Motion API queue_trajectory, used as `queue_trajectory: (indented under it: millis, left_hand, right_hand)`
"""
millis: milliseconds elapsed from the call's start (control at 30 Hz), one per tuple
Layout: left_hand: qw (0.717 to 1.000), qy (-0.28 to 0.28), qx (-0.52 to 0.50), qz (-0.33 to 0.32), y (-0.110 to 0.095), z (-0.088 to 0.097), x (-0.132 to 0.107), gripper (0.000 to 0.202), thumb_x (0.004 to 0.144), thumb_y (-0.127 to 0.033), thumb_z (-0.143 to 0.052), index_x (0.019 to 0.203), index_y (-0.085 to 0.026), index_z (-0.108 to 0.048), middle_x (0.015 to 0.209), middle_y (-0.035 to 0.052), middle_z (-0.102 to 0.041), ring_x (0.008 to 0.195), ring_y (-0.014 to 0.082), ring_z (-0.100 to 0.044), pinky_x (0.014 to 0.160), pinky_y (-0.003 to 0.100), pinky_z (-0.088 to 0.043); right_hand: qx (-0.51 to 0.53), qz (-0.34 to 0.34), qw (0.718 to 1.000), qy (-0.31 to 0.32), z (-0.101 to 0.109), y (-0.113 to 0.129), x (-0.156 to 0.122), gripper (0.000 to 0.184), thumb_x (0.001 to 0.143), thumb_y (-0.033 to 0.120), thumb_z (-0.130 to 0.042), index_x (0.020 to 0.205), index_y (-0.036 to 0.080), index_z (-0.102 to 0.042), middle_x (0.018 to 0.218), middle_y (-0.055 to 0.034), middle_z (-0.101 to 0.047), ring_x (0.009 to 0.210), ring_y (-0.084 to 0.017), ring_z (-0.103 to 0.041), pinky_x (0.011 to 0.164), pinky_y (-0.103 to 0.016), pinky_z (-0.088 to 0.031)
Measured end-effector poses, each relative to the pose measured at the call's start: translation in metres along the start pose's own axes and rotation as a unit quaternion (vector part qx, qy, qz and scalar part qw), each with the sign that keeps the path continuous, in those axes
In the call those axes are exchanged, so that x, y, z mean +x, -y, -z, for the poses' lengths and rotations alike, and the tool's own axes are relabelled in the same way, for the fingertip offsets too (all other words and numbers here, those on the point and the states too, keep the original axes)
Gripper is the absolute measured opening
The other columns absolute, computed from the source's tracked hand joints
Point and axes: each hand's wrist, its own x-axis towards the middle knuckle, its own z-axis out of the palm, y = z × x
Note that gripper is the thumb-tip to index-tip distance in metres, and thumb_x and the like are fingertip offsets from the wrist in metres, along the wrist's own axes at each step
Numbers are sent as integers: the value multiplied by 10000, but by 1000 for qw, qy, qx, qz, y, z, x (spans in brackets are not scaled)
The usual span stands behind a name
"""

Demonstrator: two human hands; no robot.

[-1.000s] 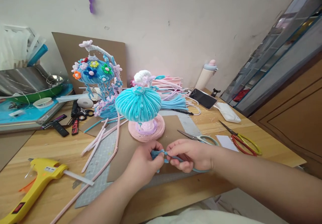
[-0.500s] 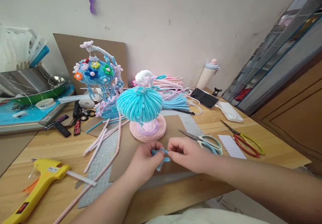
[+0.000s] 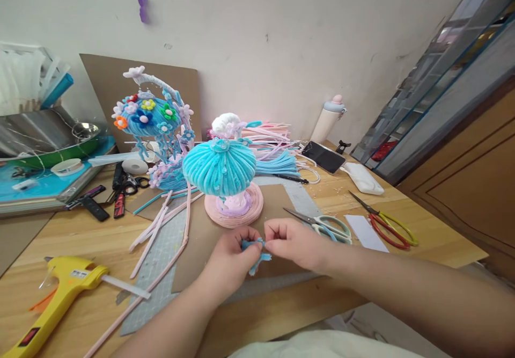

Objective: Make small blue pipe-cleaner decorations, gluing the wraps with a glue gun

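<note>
A small bent piece of light-blue pipe cleaner (image 3: pixel 254 268) is pinched between the thumb and fingers of my left hand (image 3: pixel 233 258). My right hand (image 3: pixel 292 242) closes its thumb and index finger on a tip of the same piece; the exact contact is partly hidden. Just beyond my hands stands a turquoise pleated lampshade-like dome (image 3: pixel 220 169) of pipe cleaners, on a round pink coiled base (image 3: pixel 251 213). Scissors with pale green handles (image 3: pixel 322 224) lie right behind my right hand. Brown cardboard (image 3: pixel 193 256) is under the work.
A yellow glue gun (image 3: pixel 72 277) lies at left. Red-and-yellow-handled scissors (image 3: pixel 386 226), a white card (image 3: pixel 366 233) and a phone (image 3: pixel 324 156) are at right. Behind are a flower-covered blue lamp shape (image 3: pixel 151 116), bundled pipe cleaners (image 3: pixel 277 163) and a bottle (image 3: pixel 328 121). Pink strips (image 3: pixel 161 224) cross the cutting mat.
The whole view has shifted slightly. My right fingertips are a little closer to my left hand, still at the blue piece's tip. Nothing was put down.
</note>
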Motion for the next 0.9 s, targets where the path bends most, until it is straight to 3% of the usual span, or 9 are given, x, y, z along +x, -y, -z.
queue_trajectory:
  millis: [33, 100, 167, 367, 533, 600, 767, 833, 900]
  left_hand:
    - [999, 15, -47, 10, 0, 0, 1, 126, 749, -267, -573, 701, -162, -523, 481, -59, -473, 410, 74, -409, 418, 200, -348]
    - [990, 32, -132, 25, -1, 2, 2, 152, 747, -271, -612, 697, -150, -535, 485, -50, -504, 403, 63, -421, 423, 191, -358]
    - [978, 31, -202, 37, -4, 5, 2, 165, 735, -265, -668, 723, -137, -564, 543, -33, -555, 431, 56, -458, 425, 172, -361]
    - [952, 52, -296, 63, -8, 11, -2, 225, 689, -197, -761, 873, -137, -647, 802, 18, -649, 660, 89, -600, 661, 217, -497]
    - [958, 56, -279, 48, -5, 13, -1, 176, 702, -241, -753, 795, -124, -660, 672, -2, -589, 585, 69, -514, 537, 173, -419]
    - [956, 48, -285, 56, -5, 13, -1, 178, 694, -252, -759, 769, -127, -657, 634, -21, -555, 543, 51, -466, 491, 156, -360]
    - [948, 34, -308, 71, -6, 10, -1, 218, 654, -253, -787, 728, -122, -629, 578, -42, -517, 480, 28, -367, 423, 145, -224]
    - [948, 28, -311, 57, -6, 9, -1, 244, 640, -260, -796, 726, -122, -615, 548, -54, -498, 448, 20, -307, 407, 151, -176]
    - [951, 13, -306, 46, -7, 8, 0, 275, 620, -274, -807, 735, -127, -605, 539, -58, -500, 440, 22, -302, 408, 155, -179]
  right_hand:
    - [-115, 84, 990, -24, 0, 0, 0, 166, 745, 176, -541, 622, 182, -429, 546, 59, -397, 488, -76, -309, 474, -205, -240]
    - [-294, 226, 928, -39, 4, -1, 0, 152, 777, 149, -527, 635, 174, -480, 609, 27, -460, 568, -101, -384, 538, -230, -280]
    - [-355, 295, 885, -55, 8, -1, -1, 139, 832, 152, -502, 697, 174, -527, 645, 12, -499, 599, -111, -426, 567, -236, -305]
    - [-267, 289, 907, -148, 2, 0, -2, 110, 864, 149, -506, 801, 175, -592, 701, -6, -569, 640, -114, -513, 587, -217, -375]
    - [-200, 264, 927, -177, -7, -4, -1, 110, 848, 136, -521, 828, 184, -617, 712, -9, -603, 646, -122, -548, 599, -225, -415]
    - [-221, 291, 914, -178, -7, -8, -1, 146, 836, 107, -507, 867, 186, -626, 709, -11, -607, 645, -126, -552, 596, -231, -414]
    - [-371, 373, 822, -217, -7, -19, -1, 176, 818, 87, -483, 841, 195, -619, 666, -23, -595, 625, -145, -526, 597, -266, -384]
    - [-370, 368, 819, -239, -11, -20, 0, 164, 807, 78, -484, 793, 193, -601, 626, -8, -562, 592, -137, -496, 575, -261, -365]
    - [-332, 350, 837, -260, -17, -18, 1, 162, 789, 70, -483, 758, 192, -585, 589, 14, -519, 551, -123, -460, 542, -249, -342]
